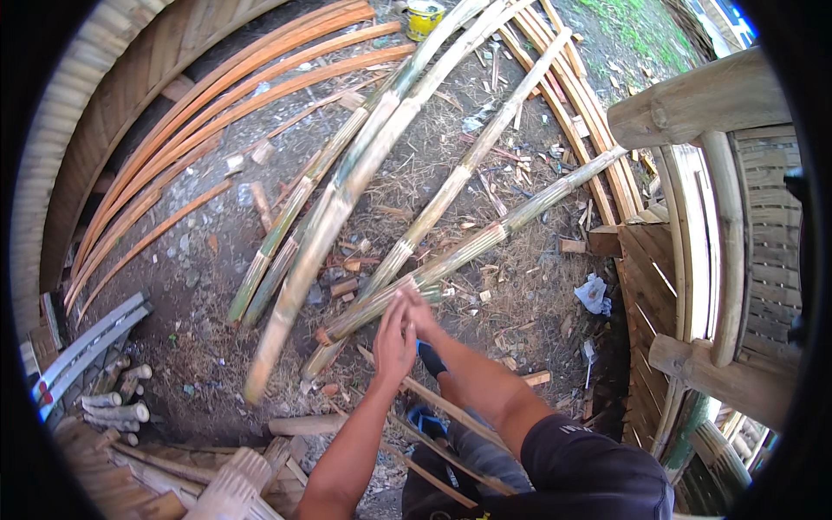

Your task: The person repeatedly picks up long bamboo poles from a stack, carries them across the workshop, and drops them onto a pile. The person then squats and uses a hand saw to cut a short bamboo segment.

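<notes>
My left hand (396,347) and my right hand (423,317) meet palm to palm in front of me, fingers stretched out and slightly blurred. Nothing shows between them, though the palms are hidden. Just beyond the fingertips lies a bamboo pole (494,232), running from near my hands to the far right. It crosses a second bamboo pole (451,186) that slants away. Left of these, thicker bamboo poles (334,208) stretch toward the far side. Below my hands, thin bamboo strips (459,414) pass across my legs.
Long orange-brown timber strips (234,95) lie at the far left, more timber strips (568,113) at the far right. A yellow bucket (424,19) stands at the back. A bamboo-and-log structure (728,234) borders the right. Wood scraps litter the ground; cut poles (117,412) are stacked lower left.
</notes>
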{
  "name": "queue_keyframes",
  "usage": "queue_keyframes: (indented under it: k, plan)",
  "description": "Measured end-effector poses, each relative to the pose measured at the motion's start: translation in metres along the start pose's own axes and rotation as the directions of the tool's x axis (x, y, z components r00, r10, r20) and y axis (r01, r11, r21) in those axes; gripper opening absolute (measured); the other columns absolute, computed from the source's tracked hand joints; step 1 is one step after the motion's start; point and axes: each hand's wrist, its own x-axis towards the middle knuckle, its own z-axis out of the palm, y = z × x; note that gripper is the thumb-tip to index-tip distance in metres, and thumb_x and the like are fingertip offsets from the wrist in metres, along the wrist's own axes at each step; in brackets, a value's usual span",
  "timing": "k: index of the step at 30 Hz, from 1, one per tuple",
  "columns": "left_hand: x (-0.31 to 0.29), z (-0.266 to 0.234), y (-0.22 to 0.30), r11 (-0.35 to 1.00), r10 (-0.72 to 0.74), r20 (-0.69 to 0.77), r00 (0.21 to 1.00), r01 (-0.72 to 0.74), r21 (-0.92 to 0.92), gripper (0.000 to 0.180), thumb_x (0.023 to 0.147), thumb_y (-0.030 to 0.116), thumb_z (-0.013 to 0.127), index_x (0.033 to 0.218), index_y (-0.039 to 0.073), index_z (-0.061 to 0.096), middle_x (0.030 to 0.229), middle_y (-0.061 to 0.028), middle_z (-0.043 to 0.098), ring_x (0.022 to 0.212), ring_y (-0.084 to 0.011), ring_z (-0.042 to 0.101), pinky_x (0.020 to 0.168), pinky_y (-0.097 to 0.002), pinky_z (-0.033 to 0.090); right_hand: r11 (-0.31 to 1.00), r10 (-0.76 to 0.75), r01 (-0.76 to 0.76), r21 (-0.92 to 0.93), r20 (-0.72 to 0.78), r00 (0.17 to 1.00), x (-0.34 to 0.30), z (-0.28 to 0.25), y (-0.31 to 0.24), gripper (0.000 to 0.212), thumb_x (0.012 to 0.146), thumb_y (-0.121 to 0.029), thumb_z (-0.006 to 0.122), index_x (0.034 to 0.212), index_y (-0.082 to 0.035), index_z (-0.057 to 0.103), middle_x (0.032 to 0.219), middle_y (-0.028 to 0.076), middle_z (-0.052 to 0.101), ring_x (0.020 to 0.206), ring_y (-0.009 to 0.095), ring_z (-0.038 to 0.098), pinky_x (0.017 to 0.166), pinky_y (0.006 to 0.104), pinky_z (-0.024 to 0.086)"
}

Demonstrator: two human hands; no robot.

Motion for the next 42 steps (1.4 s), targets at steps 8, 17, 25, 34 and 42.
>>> queue_keyframes:
  k: [8, 17, 25, 34, 42]
  plan:
    - [-0.313, -0.060, -0.130, 0.870, -0.425, -0.143, 0.894, 0.447, 0.208, 0.049, 0.083, 0.013, 0.065, 0.130, 0.002, 0.055, 0.137, -0.0209, 0.054, 0.125, -0.0391, 0.053, 0.107, -0.0438, 0.043, 0.896, 0.229, -0.161, -0.415, 0.120, 0.966, -0.188, 0.123, 0.093, 0.031, 0.100, -0.038, 0.057, 0.118, -0.013, 0.062, 0.097, 0.000, 0.068, 0.077, 0.014, 0.066, 0.060, 0.0335, 0.054]
    - [-0.490, -0.089, -0.118, 0.793, -0.594, -0.406, 0.695, 0.592, -0.146, 0.041, 0.086, 0.016, 0.068, 0.123, 0.001, 0.061, 0.124, -0.0200, 0.062, 0.110, -0.0352, 0.063, 0.097, -0.0387, 0.049, 0.848, 0.185, 0.094, -0.521, 0.458, 0.870, -0.349, 0.191, 0.142, 0.018, 0.098, -0.024, 0.060, 0.100, -0.007, 0.065, 0.077, 0.005, 0.065, 0.063, 0.013, 0.063, 0.051, 0.0300, 0.048]
    - [-0.619, -0.045, -0.019, 0.659, -0.752, -0.529, 0.392, 0.438, -0.612, 0.045, 0.092, 0.016, 0.063, 0.134, 0.002, 0.055, 0.122, -0.0186, 0.064, 0.105, -0.0292, 0.067, 0.092, -0.0374, 0.051, 0.550, 0.401, 0.396, -0.736, 0.648, 0.648, -0.466, 0.140, 0.200, 0.024, 0.088, -0.015, 0.056, 0.107, -0.005, 0.066, 0.078, 0.005, 0.067, 0.066, 0.016, 0.065, 0.052, 0.0308, 0.052]
    - [-0.764, 0.086, 0.036, 0.598, -0.789, -0.560, 0.254, 0.102, -0.795, 0.039, 0.092, 0.020, 0.067, 0.128, 0.005, 0.061, 0.111, -0.0124, 0.072, 0.105, -0.0205, 0.067, 0.091, -0.0321, 0.051, 0.208, 0.711, 0.557, -0.804, 0.516, 0.479, -0.631, 0.061, 0.270, 0.029, 0.097, -0.030, 0.058, 0.114, -0.008, 0.067, 0.094, 0.010, 0.071, 0.075, 0.019, 0.068, 0.056, 0.0365, 0.056]
    - [-0.957, 0.177, 0.043, 0.443, -0.887, -0.431, -0.163, -0.040, -0.896, 0.038, 0.094, 0.028, 0.064, 0.126, 0.006, 0.065, 0.115, -0.0145, 0.072, 0.108, -0.0242, 0.068, 0.092, -0.0361, 0.051, -0.014, 0.930, 0.788, -0.615, 0.281, 0.236, -0.803, 0.041, 0.413, 0.033, 0.102, -0.034, 0.055, 0.123, -0.010, 0.062, 0.105, 0.008, 0.070, 0.089, 0.019, 0.069, 0.071, 0.0389, 0.056]
